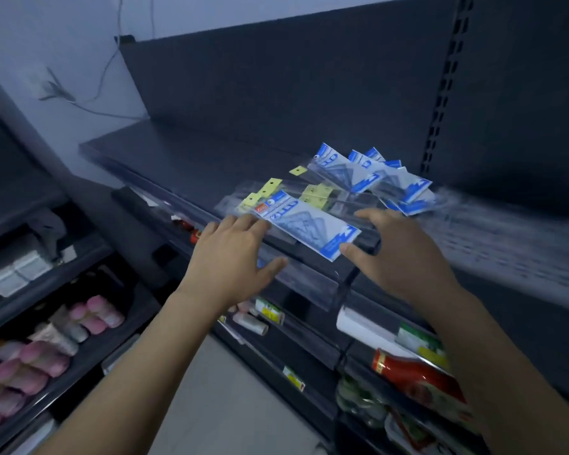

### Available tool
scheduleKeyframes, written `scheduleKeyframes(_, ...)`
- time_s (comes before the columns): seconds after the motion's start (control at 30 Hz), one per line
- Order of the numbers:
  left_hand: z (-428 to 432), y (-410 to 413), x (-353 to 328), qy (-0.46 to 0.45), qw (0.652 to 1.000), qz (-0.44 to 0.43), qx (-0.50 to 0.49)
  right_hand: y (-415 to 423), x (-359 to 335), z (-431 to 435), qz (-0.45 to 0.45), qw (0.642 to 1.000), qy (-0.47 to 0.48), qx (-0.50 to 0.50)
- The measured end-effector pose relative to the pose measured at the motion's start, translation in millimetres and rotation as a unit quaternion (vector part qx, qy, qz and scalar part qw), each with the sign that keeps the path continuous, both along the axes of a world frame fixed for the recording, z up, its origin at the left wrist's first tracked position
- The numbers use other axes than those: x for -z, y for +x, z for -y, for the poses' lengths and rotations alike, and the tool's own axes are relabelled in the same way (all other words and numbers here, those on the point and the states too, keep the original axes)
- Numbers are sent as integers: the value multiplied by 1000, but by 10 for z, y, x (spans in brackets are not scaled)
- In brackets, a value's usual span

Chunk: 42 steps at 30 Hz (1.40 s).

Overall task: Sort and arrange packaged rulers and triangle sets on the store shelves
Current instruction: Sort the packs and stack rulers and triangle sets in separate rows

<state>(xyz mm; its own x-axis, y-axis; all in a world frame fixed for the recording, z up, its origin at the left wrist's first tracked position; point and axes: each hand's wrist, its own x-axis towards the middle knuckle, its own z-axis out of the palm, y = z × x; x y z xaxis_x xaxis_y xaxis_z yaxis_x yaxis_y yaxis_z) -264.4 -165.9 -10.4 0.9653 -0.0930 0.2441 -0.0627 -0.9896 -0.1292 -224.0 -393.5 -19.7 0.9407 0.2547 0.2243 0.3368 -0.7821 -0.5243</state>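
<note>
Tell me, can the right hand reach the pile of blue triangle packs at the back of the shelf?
Probably yes: the right hand is open near the shelf's front, and nothing stands between it and the blue pile just behind.

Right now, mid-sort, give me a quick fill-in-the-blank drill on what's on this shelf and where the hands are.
1. The nearest triangle set packet has ____ printing.
2. The ruler packets behind it carry ____ header tabs.
3. The left hand and right hand are at opposite ____ of the nearest packet.
4. The other triangle sets lie toward the ____ of the shelf.

Missing: blue; yellow; ends; back
</note>
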Motion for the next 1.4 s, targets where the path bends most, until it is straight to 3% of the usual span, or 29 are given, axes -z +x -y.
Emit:
scheduleKeyframes(0.17,-496,784,-3,0,999,-35,29,643,49,-516,-72,997,-6,3)
scheduleKeyframes(0.37,-893,1427,63,-72,982,-147,93,1042,105,-817,-169,976,-137,3)
scheduleKeyframes(0.53,-1019,1931,119,-176,948,-200,176,1188,98,-786,-149,981,-94,82)
scheduleKeyframes(0.83,-1070,2641,132,-199,863,-330,326,1201,24,-869,-95,967,-13,236)
scheduleKeyframes(0.97,-1123,2847,68,-202,831,-358,376,1117,-96,-790,-158,938,-7,308)
scheduleKeyframes(1.1,-1169,2951,23,-256,801,-367,398,947,-152,-715,-238,923,127,274)
scheduleKeyframes(1.2,-1143,3015,1,-274,787,-360,418,920,-113,-753,-247,919,141,274)
scheduleKeyframes(1.3,-1064,3064,3,-294,782,-345,426,920,-116,-718,-188,912,205,302)
scheduleKeyframes(1.4,-972,3097,5,-347,763,-342,425,911,-148,-656,-90,881,322,334)
